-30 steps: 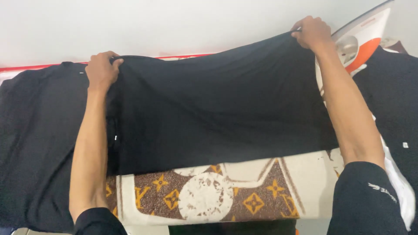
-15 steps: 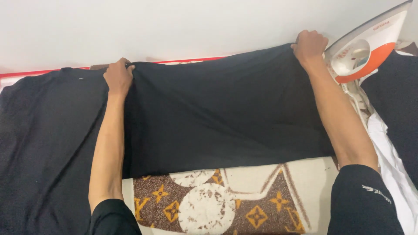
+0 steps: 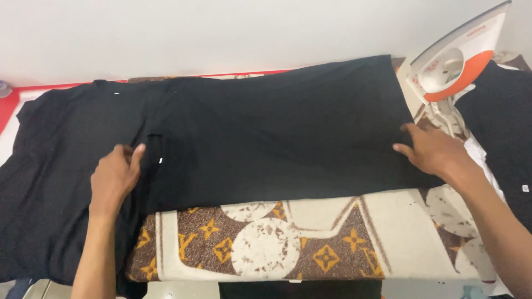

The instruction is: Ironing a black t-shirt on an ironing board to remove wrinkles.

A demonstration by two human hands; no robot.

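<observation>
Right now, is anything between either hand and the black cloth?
No. The left hand lies flat on the black cloth, and the right hand presses its right edge. The iron stands upright beyond the right hand, off the cloth.

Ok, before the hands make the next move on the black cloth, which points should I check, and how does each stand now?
1. Black cotton garment lies flat on the brown and cream patterned blanket: ok.
2. Left hand rests flat on the garment: ok.
3. Right hand rests flat on the garment's right edge: ok.
4. White and orange steam iron stands upright, apart from the garment: ok.
5. Iron is hot: cannot tell.
6. Garment's left part is smooth: not ok, it hangs off the blanket in folds.
</observation>
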